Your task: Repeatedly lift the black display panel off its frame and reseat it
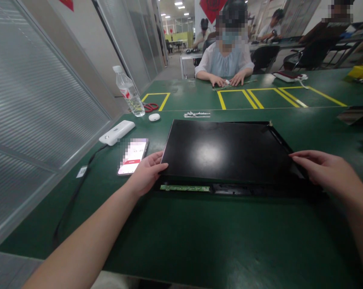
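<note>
A glossy black screen panel lies over a black frame, with its left end raised and shifted left of the frame. My left hand pinches the panel's left edge between thumb and fingers. At the right side, my right hand has its thumb and finger closed at the edge where panel and frame meet. Its other fingers are partly hidden. Along the frame's near side shows a narrow green circuit board strip. A small upright bit stands at the frame's far right corner.
Left on the green table are a lit phone, a white power bank with a black strap, a water bottle, red-handled scissors and a white earbud case. Metallic strips lie beyond the panel. A person sits opposite.
</note>
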A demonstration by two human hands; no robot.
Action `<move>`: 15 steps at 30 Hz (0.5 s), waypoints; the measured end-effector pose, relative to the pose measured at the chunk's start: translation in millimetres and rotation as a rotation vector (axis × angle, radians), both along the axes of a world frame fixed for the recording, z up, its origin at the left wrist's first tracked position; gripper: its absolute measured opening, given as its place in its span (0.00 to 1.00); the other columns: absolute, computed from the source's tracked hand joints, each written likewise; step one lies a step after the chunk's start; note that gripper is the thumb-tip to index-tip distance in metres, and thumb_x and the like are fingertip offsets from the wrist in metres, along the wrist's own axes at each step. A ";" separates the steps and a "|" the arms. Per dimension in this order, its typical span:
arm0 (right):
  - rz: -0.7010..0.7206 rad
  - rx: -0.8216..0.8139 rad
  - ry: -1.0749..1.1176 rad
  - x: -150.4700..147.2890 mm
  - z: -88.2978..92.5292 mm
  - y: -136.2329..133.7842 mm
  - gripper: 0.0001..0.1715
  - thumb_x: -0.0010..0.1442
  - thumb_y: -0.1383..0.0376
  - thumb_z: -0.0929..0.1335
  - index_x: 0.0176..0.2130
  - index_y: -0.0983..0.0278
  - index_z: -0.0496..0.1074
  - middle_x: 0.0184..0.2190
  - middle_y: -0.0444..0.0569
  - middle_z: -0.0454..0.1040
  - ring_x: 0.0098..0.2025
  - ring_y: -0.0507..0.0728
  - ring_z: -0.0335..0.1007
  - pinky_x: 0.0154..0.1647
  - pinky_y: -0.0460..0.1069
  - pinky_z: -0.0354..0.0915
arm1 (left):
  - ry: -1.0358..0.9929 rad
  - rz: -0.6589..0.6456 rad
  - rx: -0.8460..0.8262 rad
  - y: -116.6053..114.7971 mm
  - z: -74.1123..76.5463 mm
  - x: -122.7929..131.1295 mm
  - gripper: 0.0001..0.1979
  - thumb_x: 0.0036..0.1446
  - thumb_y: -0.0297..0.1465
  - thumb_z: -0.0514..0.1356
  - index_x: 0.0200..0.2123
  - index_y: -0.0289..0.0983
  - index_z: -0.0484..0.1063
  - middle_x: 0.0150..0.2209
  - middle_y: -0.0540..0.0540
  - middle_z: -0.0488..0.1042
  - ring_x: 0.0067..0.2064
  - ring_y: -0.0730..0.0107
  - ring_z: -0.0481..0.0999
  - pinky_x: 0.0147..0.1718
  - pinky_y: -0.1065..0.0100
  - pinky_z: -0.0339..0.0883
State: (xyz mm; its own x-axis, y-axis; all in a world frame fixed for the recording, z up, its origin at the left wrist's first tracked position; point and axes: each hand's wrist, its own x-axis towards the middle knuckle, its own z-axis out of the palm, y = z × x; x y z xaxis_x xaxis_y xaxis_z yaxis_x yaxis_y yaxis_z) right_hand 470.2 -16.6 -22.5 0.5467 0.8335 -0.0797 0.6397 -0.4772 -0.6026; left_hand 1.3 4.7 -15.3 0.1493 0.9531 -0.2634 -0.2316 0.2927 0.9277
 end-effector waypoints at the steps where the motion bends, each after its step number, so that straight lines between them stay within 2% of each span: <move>1: -0.006 0.000 -0.013 0.1 0.2 0.2 0.26 0.48 0.48 0.71 0.42 0.58 0.82 0.25 0.48 0.76 0.22 0.57 0.66 0.24 0.52 0.60 | 0.001 0.003 0.002 0.0 -0.2 -0.2 0.27 0.49 0.18 0.69 0.55 0.32 0.76 0.47 0.38 0.84 0.45 0.57 0.85 0.45 0.62 0.79; 6: 0.003 0.008 -0.039 -6.0 5.6 1.5 0.27 0.45 0.48 0.70 0.40 0.58 0.82 0.28 0.49 0.78 0.24 0.58 0.67 0.26 0.54 0.61 | 0.003 0.001 0.008 0.9 -1.6 -1.7 0.26 0.48 0.19 0.70 0.53 0.31 0.76 0.47 0.38 0.84 0.46 0.57 0.85 0.43 0.65 0.78; 11: 0.008 -0.012 -0.016 -10.1 9.0 1.6 0.31 0.41 0.47 0.69 0.41 0.60 0.82 0.25 0.49 0.76 0.22 0.58 0.66 0.25 0.53 0.60 | 0.020 0.018 0.001 1.2 -1.9 -0.8 0.27 0.47 0.19 0.70 0.52 0.32 0.76 0.45 0.40 0.85 0.46 0.58 0.85 0.41 0.67 0.77; 15: 0.057 0.033 -0.026 -6.6 5.8 0.3 0.35 0.41 0.44 0.68 0.41 0.61 0.82 0.23 0.49 0.75 0.20 0.57 0.65 0.23 0.53 0.60 | 0.011 0.016 0.007 0.6 -1.2 0.8 0.25 0.47 0.20 0.70 0.51 0.33 0.76 0.47 0.41 0.84 0.46 0.59 0.85 0.40 0.67 0.78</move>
State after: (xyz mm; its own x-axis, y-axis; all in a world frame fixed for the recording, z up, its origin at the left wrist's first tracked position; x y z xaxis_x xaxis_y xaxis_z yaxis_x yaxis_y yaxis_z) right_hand 463.6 -16.4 -16.8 0.4997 0.8653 -0.0384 0.6808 -0.4198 -0.6003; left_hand 2.0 5.3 -16.5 0.1314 0.9571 -0.2582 -0.2263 0.2826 0.9322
